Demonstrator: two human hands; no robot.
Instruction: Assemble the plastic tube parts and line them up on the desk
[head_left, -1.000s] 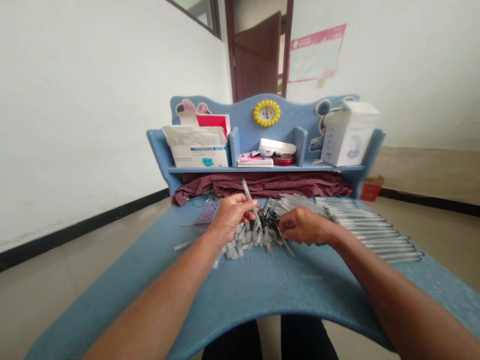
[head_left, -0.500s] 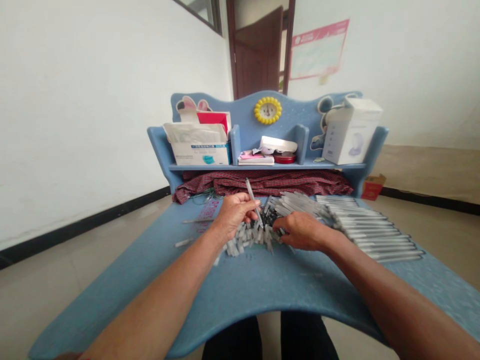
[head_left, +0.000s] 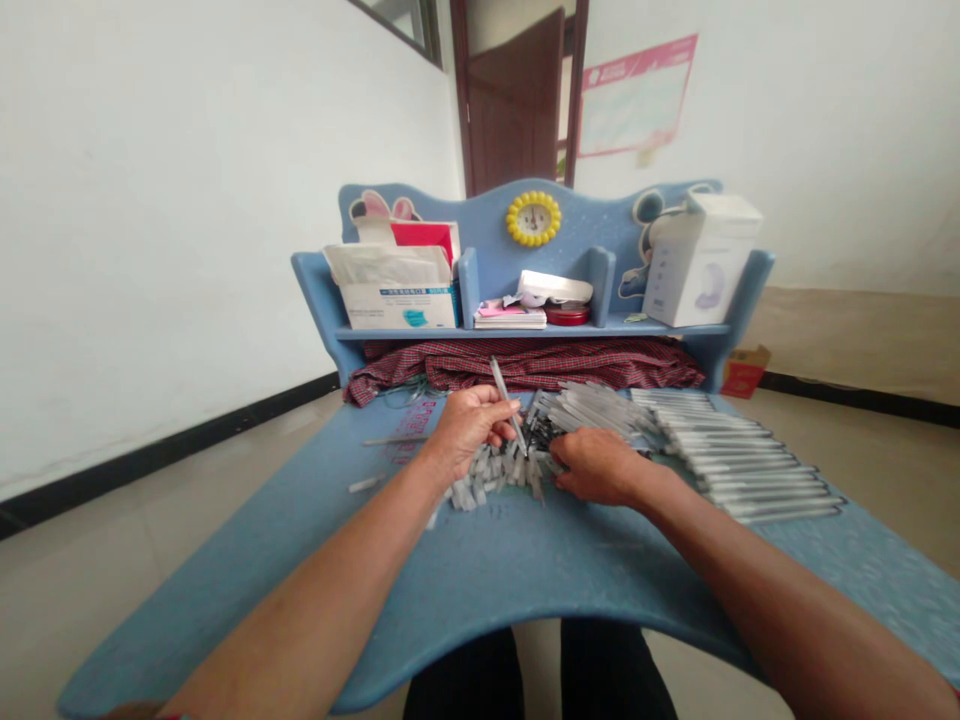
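Note:
My left hand (head_left: 471, 428) pinches a translucent pen barrel (head_left: 498, 378) between thumb and fingers, tilted with its lower end over the heap. Over the right side of the heap, my right hand (head_left: 600, 467) has its fingers curled together among small parts; whatever is in them is hidden. Below and between the hands lie several clear pen caps (head_left: 480, 480) in a loose pile. Small black pieces (head_left: 537, 432) sit behind the caps. A bundle of clear pen barrels (head_left: 589, 405) lies just beyond my right hand.
Pens with dark ends (head_left: 750, 465) lie in a row on the right of the blue desk (head_left: 450, 580). Behind them are a folded checked cloth (head_left: 525, 365) and a shelf holding a mask box (head_left: 397, 300), a red round tin (head_left: 567, 315) and a white box (head_left: 701, 265).
My right hand has shifted slightly and its fingers have drawn closer together at the heap. The left hand still holds the barrel in nearly the same place.

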